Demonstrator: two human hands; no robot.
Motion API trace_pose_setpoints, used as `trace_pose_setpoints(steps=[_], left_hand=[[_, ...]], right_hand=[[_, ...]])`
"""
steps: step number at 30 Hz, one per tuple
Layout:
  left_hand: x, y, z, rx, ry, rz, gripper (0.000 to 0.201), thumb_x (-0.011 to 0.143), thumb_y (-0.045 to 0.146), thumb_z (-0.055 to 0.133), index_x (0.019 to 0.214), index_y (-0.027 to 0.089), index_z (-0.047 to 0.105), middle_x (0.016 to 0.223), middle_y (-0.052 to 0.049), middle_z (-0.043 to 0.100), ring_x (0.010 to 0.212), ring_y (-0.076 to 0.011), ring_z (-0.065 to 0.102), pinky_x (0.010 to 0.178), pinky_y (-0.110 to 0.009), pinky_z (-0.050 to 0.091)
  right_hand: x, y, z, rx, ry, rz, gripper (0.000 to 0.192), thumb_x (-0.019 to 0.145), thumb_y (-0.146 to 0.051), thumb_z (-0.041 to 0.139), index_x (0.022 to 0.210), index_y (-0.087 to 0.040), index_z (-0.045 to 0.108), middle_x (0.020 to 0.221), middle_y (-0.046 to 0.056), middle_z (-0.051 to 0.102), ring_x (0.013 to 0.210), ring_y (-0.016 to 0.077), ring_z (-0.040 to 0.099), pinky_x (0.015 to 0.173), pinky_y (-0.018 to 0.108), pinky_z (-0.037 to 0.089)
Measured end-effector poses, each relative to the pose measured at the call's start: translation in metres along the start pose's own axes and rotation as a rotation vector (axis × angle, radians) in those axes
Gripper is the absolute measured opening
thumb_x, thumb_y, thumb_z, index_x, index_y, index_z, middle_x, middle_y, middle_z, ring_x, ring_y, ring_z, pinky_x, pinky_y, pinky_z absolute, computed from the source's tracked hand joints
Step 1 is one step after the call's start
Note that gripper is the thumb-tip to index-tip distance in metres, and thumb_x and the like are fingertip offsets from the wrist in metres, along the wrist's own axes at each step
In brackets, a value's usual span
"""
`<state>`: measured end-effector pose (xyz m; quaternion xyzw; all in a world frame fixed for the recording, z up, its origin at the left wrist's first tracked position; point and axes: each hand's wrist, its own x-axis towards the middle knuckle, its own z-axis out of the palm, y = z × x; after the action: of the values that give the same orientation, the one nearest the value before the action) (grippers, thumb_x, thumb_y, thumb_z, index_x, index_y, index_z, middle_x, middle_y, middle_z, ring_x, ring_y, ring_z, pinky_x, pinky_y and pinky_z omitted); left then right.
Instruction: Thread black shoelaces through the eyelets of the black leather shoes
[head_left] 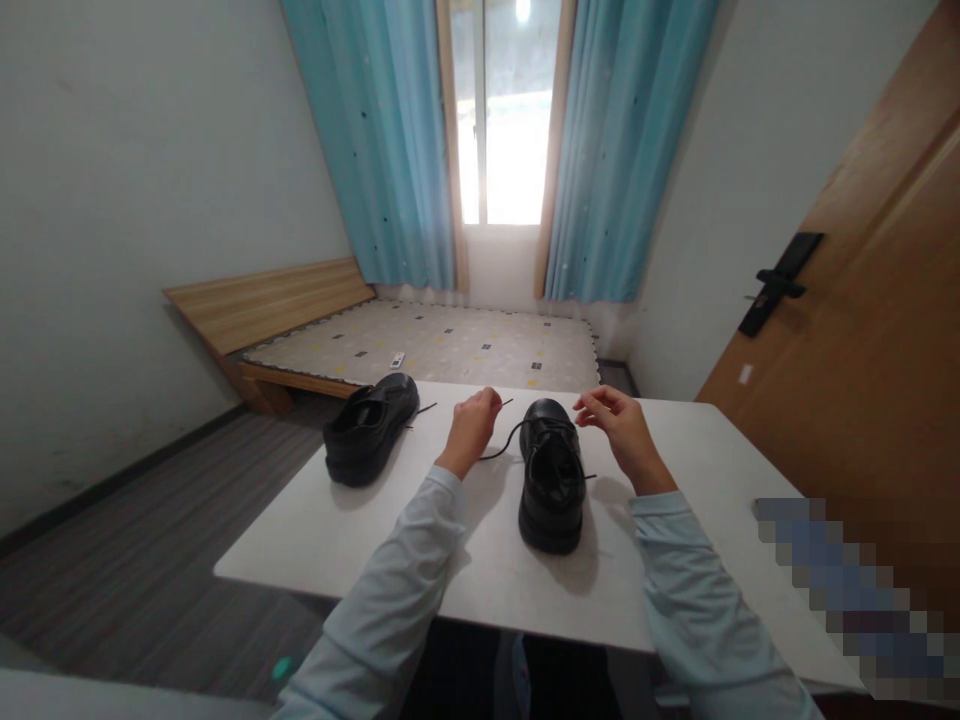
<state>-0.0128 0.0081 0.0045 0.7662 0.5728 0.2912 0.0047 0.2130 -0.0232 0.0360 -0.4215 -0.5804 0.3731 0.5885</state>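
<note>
1. the left hand (471, 428) pinches one end of the thin black lace (501, 443), drawn out left of the glossy black leather shoe (553, 475) standing mid-table, toe far.
2. the right hand (619, 425) hovers at the shoe's right with fingertips pinched; whether it grips a lace end i cannot tell.
3. an uneven pull could drag the lace out of its eyelets.
4. a hard tug could slide the shoe on the smooth white table (697, 450).
5. the second black shoe (370, 428) sits near the far left edge; a nudge could drop it.
</note>
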Motion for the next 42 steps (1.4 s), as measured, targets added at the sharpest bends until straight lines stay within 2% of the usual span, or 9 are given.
trace_pose_setpoints(steps=[5, 9, 19, 24, 28, 34, 38, 42], left_hand=[[-0.003, 0.010, 0.001, -0.049, 0.053, 0.132, 0.014, 0.092, 0.024, 0.042, 0.094, 0.018, 0.055, 0.094, -0.005, 0.065, 0.088, -0.0174, 0.059, 0.081, -0.029, 0.039], [-0.005, 0.019, 0.001, -0.044, 0.056, 0.213, 0.015, 0.093, 0.024, 0.042, 0.094, 0.018, 0.056, 0.095, -0.005, 0.064, 0.091, -0.0180, 0.057, 0.085, -0.031, 0.038], [-0.013, 0.028, 0.003, -0.101, 0.186, 0.382, 0.018, 0.092, 0.030, 0.045, 0.091, 0.018, 0.059, 0.086, -0.004, 0.064, 0.087, -0.0171, 0.057, 0.084, -0.031, 0.039], [-0.014, 0.032, 0.005, -0.117, 0.312, 0.476, 0.016, 0.091, 0.029, 0.047, 0.088, 0.018, 0.059, 0.080, -0.002, 0.064, 0.078, -0.0155, 0.057, 0.078, -0.030, 0.041], [-0.016, 0.033, 0.004, -0.139, 0.346, 0.491, 0.014, 0.090, 0.029, 0.050, 0.087, 0.018, 0.058, 0.079, -0.001, 0.064, 0.078, -0.0153, 0.056, 0.077, -0.030, 0.041], [-0.016, 0.034, 0.005, -0.194, 0.367, 0.454, 0.013, 0.090, 0.029, 0.050, 0.093, 0.018, 0.057, 0.087, -0.003, 0.065, 0.084, -0.0162, 0.057, 0.079, -0.030, 0.043], [-0.016, 0.033, 0.006, -0.209, 0.394, 0.425, 0.011, 0.090, 0.023, 0.047, 0.095, 0.017, 0.056, 0.088, -0.004, 0.064, 0.087, -0.0170, 0.056, 0.078, -0.030, 0.042], [-0.016, 0.033, 0.007, -0.193, 0.383, 0.425, 0.012, 0.090, 0.018, 0.045, 0.094, 0.017, 0.056, 0.086, -0.004, 0.063, 0.085, -0.0169, 0.055, 0.077, -0.031, 0.042]], right_hand=[[0.000, 0.000, 0.004, -0.135, 0.013, -0.078, 0.027, 0.068, -0.043, 0.071, 0.071, -0.018, 0.061, 0.068, 0.002, 0.063, 0.057, 0.0139, 0.059, 0.057, 0.029, 0.049], [-0.003, -0.002, 0.009, -0.279, -0.003, -0.164, 0.023, 0.073, -0.040, 0.067, 0.079, -0.018, 0.066, 0.076, 0.004, 0.066, 0.065, 0.0167, 0.060, 0.060, 0.031, 0.048], [-0.008, -0.001, 0.024, -0.649, -0.078, -0.515, 0.011, 0.080, -0.030, 0.063, 0.083, -0.024, 0.072, 0.080, 0.006, 0.064, 0.082, 0.0227, 0.057, 0.077, 0.037, 0.046], [-0.009, 0.006, 0.027, -0.796, -0.106, -0.628, 0.012, 0.083, -0.025, 0.061, 0.084, -0.020, 0.071, 0.078, 0.006, 0.063, 0.080, 0.0225, 0.055, 0.074, 0.035, 0.045], [-0.011, 0.005, 0.029, -0.896, -0.080, -0.682, 0.012, 0.083, -0.025, 0.060, 0.079, -0.020, 0.070, 0.076, 0.006, 0.061, 0.079, 0.0218, 0.053, 0.072, 0.034, 0.044], [-0.014, -0.001, 0.029, -0.997, 0.001, -0.630, 0.013, 0.083, -0.024, 0.059, 0.075, -0.018, 0.067, 0.073, 0.006, 0.060, 0.077, 0.0218, 0.053, 0.073, 0.034, 0.042], [-0.012, -0.002, 0.025, -0.847, 0.107, -0.500, 0.011, 0.080, -0.023, 0.057, 0.074, -0.017, 0.064, 0.070, 0.005, 0.063, 0.069, 0.0190, 0.054, 0.068, 0.032, 0.042], [-0.007, 0.002, 0.019, -0.655, 0.214, -0.271, 0.008, 0.073, -0.025, 0.060, 0.073, -0.017, 0.062, 0.066, 0.002, 0.063, 0.059, 0.0154, 0.052, 0.061, 0.028, 0.041]])
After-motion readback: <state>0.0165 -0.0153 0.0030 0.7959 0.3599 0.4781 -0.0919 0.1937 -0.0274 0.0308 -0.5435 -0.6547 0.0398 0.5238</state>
